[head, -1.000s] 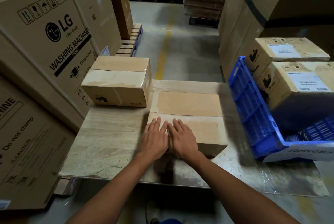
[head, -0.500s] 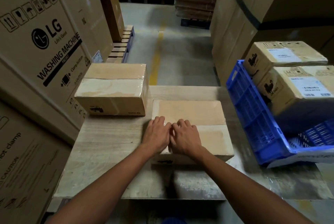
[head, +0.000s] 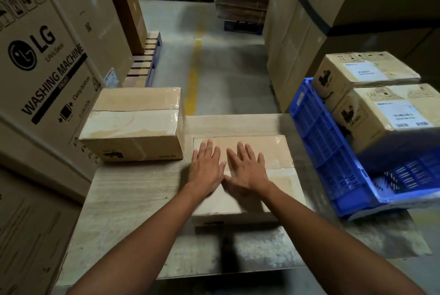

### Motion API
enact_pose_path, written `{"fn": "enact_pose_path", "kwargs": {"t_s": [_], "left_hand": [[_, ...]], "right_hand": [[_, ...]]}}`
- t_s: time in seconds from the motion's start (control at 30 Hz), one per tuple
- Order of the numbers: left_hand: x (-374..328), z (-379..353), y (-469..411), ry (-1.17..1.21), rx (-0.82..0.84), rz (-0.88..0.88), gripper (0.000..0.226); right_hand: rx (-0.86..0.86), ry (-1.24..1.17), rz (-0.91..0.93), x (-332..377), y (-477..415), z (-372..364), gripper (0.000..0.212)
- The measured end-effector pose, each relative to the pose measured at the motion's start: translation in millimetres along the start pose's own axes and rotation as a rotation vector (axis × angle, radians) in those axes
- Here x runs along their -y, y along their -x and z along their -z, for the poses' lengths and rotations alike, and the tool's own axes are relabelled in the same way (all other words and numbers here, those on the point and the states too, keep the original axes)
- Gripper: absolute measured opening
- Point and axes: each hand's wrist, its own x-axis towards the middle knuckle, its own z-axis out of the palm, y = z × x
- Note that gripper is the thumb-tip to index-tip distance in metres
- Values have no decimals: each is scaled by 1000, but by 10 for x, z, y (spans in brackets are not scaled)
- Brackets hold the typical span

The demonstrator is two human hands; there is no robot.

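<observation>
- The flat box (head: 273,151) lies on the middle of the table (head: 133,187), a little toward the table's right, with its taped lid facing up.
- The left hand (head: 206,171) and right hand (head: 247,172) rest palm-down on that lid, side by side, thumbs nearly meeting. Their fingers are straight and fanned wide, holding nothing.
- Half a second ago the fingers were bent and bunched together closer to the table's near edge. They have since slid toward its far edge and spread out, while the box itself seems not to have shifted on the table.
- The heel of the right hand is blurred, so the stroke is probably not finished.
- This looks like tape being pressed flat along the lid seam, with the near part done and the far strip left.
- A taller taped box (head: 135,123) sits at the table's far left corner, and a tilted blue crate (head: 333,151) at its right side.
</observation>
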Motion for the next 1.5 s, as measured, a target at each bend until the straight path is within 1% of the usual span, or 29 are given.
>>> {"fn": "enact_pose_path", "kwargs": {"t_s": [0.03,0.07,0.1,0.13,0.17,0.2,0.23,0.3,0.37,0.47,0.5,0.57,0.63,0.7,0.77,0.8,0.83,0.9,0.97,1.0,1.07,1.13,1.2,1.27,1.33,1.43,1.5], "left_hand": [[-19,1,-21,8,4,5,59],[-50,-7,-25,11,8,-10,58],[-102,-24,-13,9,8,-51,56],[-176,-47,21,12,4,-104,55],[-271,-78,69,23,0,-153,54],[-376,-119,128,37,0,-181,54],[-475,-170,180,45,3,-187,54],[-596,-265,225,35,9,-164,54],[-615,-319,226,5,9,-143,55],[-596,-285,211,-9,31,-142,54],[-612,-261,218,-12,29,-140,54],[-671,-228,286,-10,4,-127,53],[-725,-241,430,-5,-30,-126,51],[-746,-298,593,1,-55,-128,51],[-758,-321,678,16,-46,-120,51],[-767,-313,677,25,-37,-112,50],[-781,-293,657,29,-25,-104,50],[-826,-234,612,14,-4,-93,47],[-882,-190,624,-17,-26,-105,43],[-913,-184,666,-17,-57,-118,39],[-983,-230,820,13,-121,-150,31],[-1054,-368,984,68,-171,-174,29],[-1115,-485,1086,126,-197,-148,33],[-1161,-499,1092,138,-202,-112,33],[-1214,-430,1049,107,-196,-89,29],[-1307,-343,929,59,-171,-109,26],[-1371,-338,829,108,-92,-160,41]], "right_hand": [[1,-27,8,-54,-7,62,106],[-26,-72,12,-111,13,127,103],[-93,-136,-5,-166,50,172,94],[-197,-192,-45,-219,109,166,79],[-301,-215,-109,-260,197,134,66],[-365,-195,-166,-296,292,66,58],[-370,-154,-195,-324,391,-14,58],[-266,-87,-180,-369,528,-182,63],[-172,-68,-154,-412,564,-237,66],[-122,-75,-137,-438,534,-157,66],[-145,-89,-134,-441,546,-139,64],[-224,-121,-124,-446,625,-165,54],[-300,-104,-111,-425,768,-269,47],[-332,-91,-106,-393,918,-379,59],[-283,-76,-96,-394,981,-425,73],[-244,-67,-85,-407,979,-401,75],[-211,-54,-72,-427,965,-363,74],[-181,-22,-35,-486,929,-285,58],[-197,-14,-6,-531,943,-255,42],[-244,-18,-11,-545,989,-257,35],[-395,-46,-59,-562,1150,-314,20],[-526,-57,-88,-621,1319,-456,13],[-565,-51,-33,-700,1427,-607,14],[-557,-27,24,-757,1448,-654,19],[-551,-22,12,-774,1413,-589,18],[-481,-12,-27,-772,1335,-389,20],[-375,-33,-10,-816,1252,-289,34]]}}
